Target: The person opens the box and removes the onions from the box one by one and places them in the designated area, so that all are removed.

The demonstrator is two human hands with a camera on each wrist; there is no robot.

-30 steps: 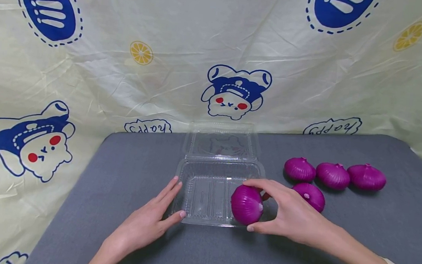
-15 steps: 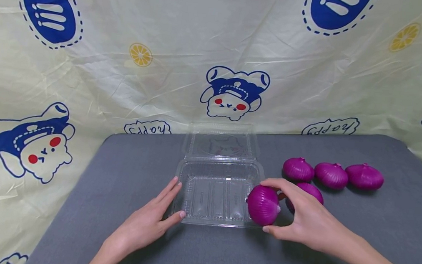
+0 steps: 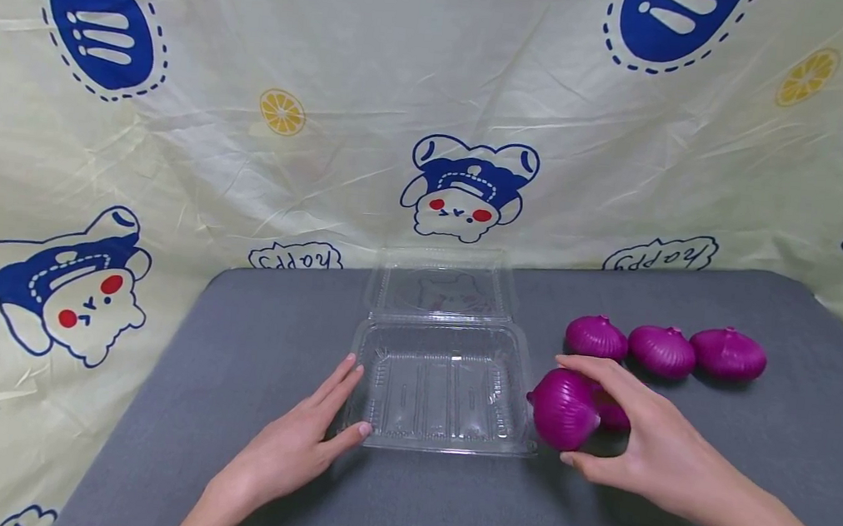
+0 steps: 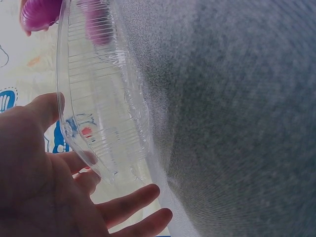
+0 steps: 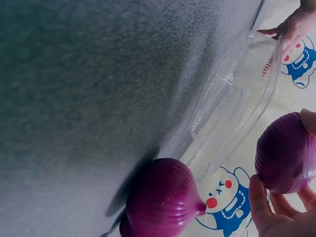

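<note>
A purple onion [image 3: 563,410] is pinched between the thumb and fingers of my right hand [image 3: 647,437], held up just right of the clear plastic container [image 3: 443,447]. In the right wrist view the held onion [image 5: 285,154] hangs off the cloth. My left hand [image 3: 293,444] rests with straight fingers at the container's left edge; in the left wrist view its thumb and fingers touch the rim. The container's lid [image 3: 442,286] lies folded back behind it, and no onion is inside. Another onion [image 3: 613,412] sits partly hidden behind the held one.
On the right of the grey table [image 3: 248,348] three purple onions stand in a row: a left one [image 3: 596,337], a middle one [image 3: 662,352] and a right one [image 3: 728,354]. A printed pale sheet [image 3: 349,56] hangs behind the table's far edge.
My right hand has carried the onion rightward, from over the container's right part to outside its right rim. The left hand has stayed in place.
</note>
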